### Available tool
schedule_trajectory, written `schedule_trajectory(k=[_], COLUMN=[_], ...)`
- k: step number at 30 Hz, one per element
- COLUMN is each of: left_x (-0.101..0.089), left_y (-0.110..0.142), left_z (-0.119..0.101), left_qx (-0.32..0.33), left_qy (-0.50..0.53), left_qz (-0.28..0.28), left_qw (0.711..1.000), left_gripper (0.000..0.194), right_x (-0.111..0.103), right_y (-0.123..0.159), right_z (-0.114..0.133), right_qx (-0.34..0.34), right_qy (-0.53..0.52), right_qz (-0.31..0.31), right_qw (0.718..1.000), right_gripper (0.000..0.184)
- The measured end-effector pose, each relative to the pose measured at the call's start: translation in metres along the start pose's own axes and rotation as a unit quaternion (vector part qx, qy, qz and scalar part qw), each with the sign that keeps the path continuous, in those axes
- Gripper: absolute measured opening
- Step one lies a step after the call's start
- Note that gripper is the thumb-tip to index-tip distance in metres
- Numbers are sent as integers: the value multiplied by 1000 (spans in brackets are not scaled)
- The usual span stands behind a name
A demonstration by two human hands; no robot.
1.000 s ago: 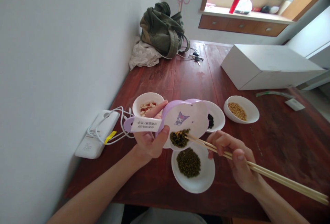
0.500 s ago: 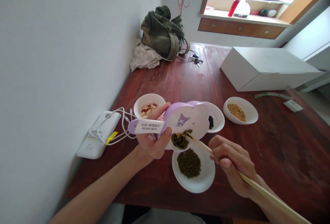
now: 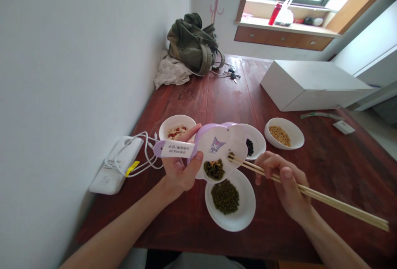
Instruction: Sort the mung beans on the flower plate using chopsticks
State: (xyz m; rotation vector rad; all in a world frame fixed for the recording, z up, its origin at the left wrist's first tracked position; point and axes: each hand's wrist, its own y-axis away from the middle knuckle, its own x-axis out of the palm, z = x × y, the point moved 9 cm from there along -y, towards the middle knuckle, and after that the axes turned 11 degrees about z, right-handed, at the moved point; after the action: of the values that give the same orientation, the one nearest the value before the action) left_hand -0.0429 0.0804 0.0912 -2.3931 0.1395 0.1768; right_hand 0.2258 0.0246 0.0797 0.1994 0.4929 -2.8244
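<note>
My left hand (image 3: 181, 174) is closed round the handle end of a tilted purple-and-white scalloped bowl (image 3: 234, 136) with a cartoon print and a paper label on its handle. Mixed beans (image 3: 214, 172), mostly green with some yellow and black, lie heaped on its low side. A pair of chopsticks (image 3: 338, 205) is gripped in my right hand (image 3: 287, 182). Their tips are inside the bowl, touching a small green clump right of the heap. Directly below stands a white bowl (image 3: 246, 215) of green beans (image 3: 225, 196), partly covered by the held bowl.
Behind are a white bowl (image 3: 163, 126) with pale and reddish slices, a half-hidden bowl (image 3: 261, 139) of black beans and a bowl (image 3: 297, 136) of yellow soybeans. A power bank (image 3: 114, 174) with cables lies left. Further back are a green bag (image 3: 192, 46), keys (image 3: 232, 74) and a white box (image 3: 322, 79).
The chopstick tips have moved right, out of the bean heap, and a small green clump is now at them. Both chopsticks now show along their length. The view has shifted slightly.
</note>
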Motion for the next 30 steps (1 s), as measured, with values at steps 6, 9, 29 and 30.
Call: schedule_trajectory(k=[6,9,29,30], left_x=[0,1,-7,-7], left_y=[-3,-2,1,1], left_z=[3,6,15,16], left_qx=[-21,-35,-58,-59], left_qy=[19,20,0,0], left_qz=[-2,-4,-24,-23], left_qw=[1000,999,998,998], left_gripper=[48,43,43,43], right_x=[1,2,-43,-53], right_y=[0,-2,-9,-8], right_z=[-7,-3,15,15], right_qx=[9,-3,-79,-90], right_qy=[-35,-23,-174,-165], right_qz=[-7,-10,-124,-147], right_qw=[999,1000,974,971], right_gripper=[52,48,55,54])
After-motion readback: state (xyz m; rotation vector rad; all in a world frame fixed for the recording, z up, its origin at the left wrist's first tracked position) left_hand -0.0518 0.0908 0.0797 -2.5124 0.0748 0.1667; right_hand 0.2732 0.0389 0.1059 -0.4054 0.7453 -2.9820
